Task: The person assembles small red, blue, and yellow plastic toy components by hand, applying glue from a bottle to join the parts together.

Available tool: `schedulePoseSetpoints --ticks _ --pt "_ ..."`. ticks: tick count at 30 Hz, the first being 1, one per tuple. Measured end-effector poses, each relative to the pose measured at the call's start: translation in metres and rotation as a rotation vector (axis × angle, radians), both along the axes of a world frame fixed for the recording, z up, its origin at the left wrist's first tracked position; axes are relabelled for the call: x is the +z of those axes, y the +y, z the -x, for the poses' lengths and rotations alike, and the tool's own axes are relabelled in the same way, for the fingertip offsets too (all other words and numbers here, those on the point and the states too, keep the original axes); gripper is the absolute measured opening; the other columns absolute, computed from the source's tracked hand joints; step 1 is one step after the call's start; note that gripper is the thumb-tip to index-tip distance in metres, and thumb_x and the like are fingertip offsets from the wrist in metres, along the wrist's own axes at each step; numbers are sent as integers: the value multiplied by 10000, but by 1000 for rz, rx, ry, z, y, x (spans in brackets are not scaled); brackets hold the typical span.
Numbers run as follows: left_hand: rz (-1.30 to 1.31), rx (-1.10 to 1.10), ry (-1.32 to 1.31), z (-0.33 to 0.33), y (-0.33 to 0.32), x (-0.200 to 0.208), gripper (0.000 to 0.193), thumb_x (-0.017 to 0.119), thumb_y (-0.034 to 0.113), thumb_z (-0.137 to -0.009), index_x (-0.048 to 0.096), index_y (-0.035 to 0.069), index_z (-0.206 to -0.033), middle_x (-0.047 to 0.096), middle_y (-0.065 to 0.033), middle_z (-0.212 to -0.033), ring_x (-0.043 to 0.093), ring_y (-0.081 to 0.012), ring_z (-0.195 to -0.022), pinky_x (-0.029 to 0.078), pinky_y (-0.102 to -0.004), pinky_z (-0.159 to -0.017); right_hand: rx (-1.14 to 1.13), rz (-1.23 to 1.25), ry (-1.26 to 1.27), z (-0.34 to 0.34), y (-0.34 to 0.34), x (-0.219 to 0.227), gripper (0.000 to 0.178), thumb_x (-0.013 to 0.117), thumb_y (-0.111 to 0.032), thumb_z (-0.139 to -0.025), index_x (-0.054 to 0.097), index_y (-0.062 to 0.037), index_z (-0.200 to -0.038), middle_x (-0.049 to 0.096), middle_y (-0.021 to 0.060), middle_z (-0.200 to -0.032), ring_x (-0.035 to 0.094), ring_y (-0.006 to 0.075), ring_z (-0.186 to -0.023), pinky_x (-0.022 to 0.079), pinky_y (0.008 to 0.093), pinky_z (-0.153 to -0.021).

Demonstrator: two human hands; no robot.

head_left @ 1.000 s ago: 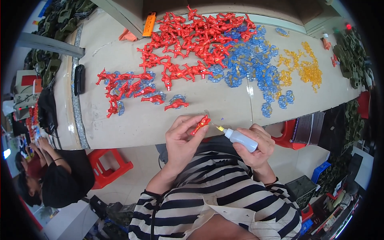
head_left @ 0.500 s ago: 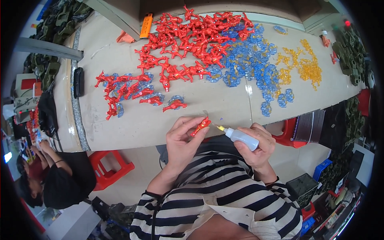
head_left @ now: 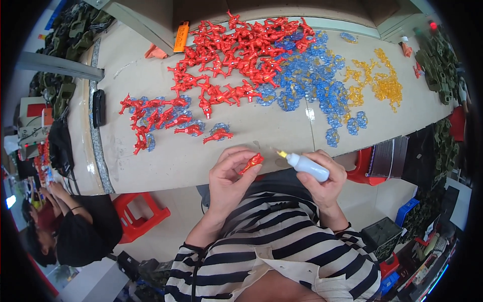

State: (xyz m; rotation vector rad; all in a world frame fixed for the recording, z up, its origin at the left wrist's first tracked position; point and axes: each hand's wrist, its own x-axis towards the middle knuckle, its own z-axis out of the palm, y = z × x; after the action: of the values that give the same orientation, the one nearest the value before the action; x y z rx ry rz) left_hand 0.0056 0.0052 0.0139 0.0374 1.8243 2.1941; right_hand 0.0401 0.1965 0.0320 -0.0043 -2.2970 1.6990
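Between thumb and fingers, my left hand [head_left: 230, 173] pinches a small red plastic figure [head_left: 252, 163] above the table's near edge. A pale squeeze bottle [head_left: 309, 168] with a yellow-based thin nozzle is gripped in my right hand [head_left: 326, 181]. Its tip points left toward the figure, with a gap between them. Beyond my hands lies a large heap of red figures [head_left: 236, 50]. Clear blue plastic pieces [head_left: 312, 70] are piled to the right of it. At the left, several red figures [head_left: 161, 116] rest on blue pieces in a group.
Clear yellow pieces [head_left: 387, 83] lie at the far right of the table. An orange box cutter-like strip [head_left: 181, 36] and a black case [head_left: 99, 108] are near the left side. Red stools [head_left: 138, 214] stand below the edge. Another person [head_left: 75, 226] sits at the left.
The bottle has drawn back slightly to the right, widening the gap to the figure. My left hand has turned the red figure a little, and less of it shows.
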Motion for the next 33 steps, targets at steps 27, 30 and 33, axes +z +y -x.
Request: schedulePoseSetpoints --ticks 27,30,33 --pt "-265 -143 -289 -10 -17 2 284 584 -112 -767 560 -19 -1035 596 -109 -980 607 -175 -858 508 -245 -731 -410 -809 42 53 34 -4 341 674 -33 -681 579 -8 -1008 552 143 -1023 495 295 -927 383 383 -804" --pt "-285 -164 -320 -8 -16 4 314 582 -80 -788 545 -35 -1097 602 -104 -954 604 -174 -850 503 -248 -721 -220 -573 -80 36 21 -2 350 736 -56 -635 569 4 -937 573 123 -904 558 275 -800 448 320 -698" --pt "-366 -89 -466 -7 -13 8 367 567 -34 -819 498 -36 -1179 605 -115 -940 603 -180 -846 499 -262 -728 -62 -567 -138 33 11 -6 397 755 -95 -623 570 0 -961 563 126 -919 565 273 -776 456 317 -675"
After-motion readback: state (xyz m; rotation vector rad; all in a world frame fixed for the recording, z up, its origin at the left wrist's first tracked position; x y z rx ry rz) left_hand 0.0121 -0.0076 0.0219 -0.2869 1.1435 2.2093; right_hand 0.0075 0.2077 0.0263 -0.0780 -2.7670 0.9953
